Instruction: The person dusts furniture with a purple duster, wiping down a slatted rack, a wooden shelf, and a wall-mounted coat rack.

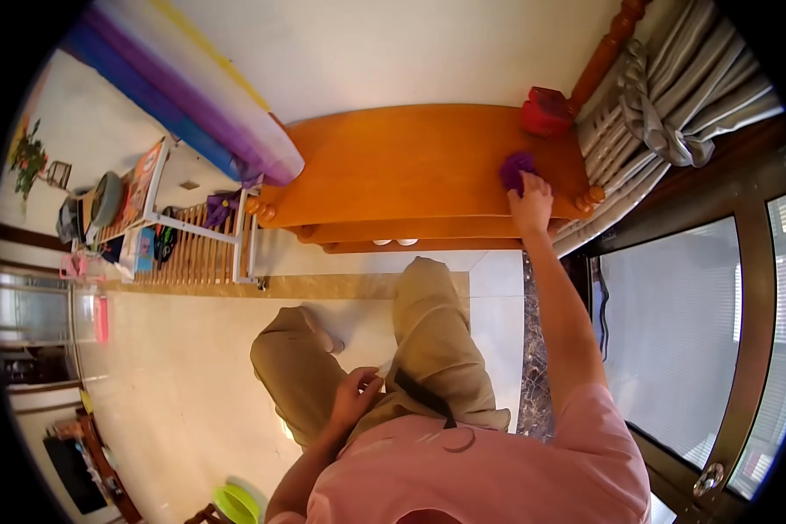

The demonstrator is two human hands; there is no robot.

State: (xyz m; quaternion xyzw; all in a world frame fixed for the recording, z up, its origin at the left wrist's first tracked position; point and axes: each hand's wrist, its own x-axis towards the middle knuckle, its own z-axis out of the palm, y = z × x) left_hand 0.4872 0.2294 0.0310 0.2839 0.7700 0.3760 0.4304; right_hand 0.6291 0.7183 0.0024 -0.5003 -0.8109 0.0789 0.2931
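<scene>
Currently, right hand point(533, 204): fingers are clamping the purple cloth point(517, 166) on the wooden shelf point(393, 162).
Red object point(547, 113): standing just beyond the cloth.
Grey curtain point(672, 113): hanging beside the right end.
Front edge: ending rightward in a knob point(591, 197); wood is stretching left.
Left hand point(355, 397): resting by the lap; I cannot tell its fingers' spread.

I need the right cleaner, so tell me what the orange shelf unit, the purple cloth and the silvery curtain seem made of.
Shelf unit: probably varnished wood, from its even orange-brown sheen and turned knobs.
Purple cloth: soft, matt-looking fabric, by its crumpled shape; fibre unclear.
Curtain: likely satin-like fabric, judging by its shiny folds.
</scene>
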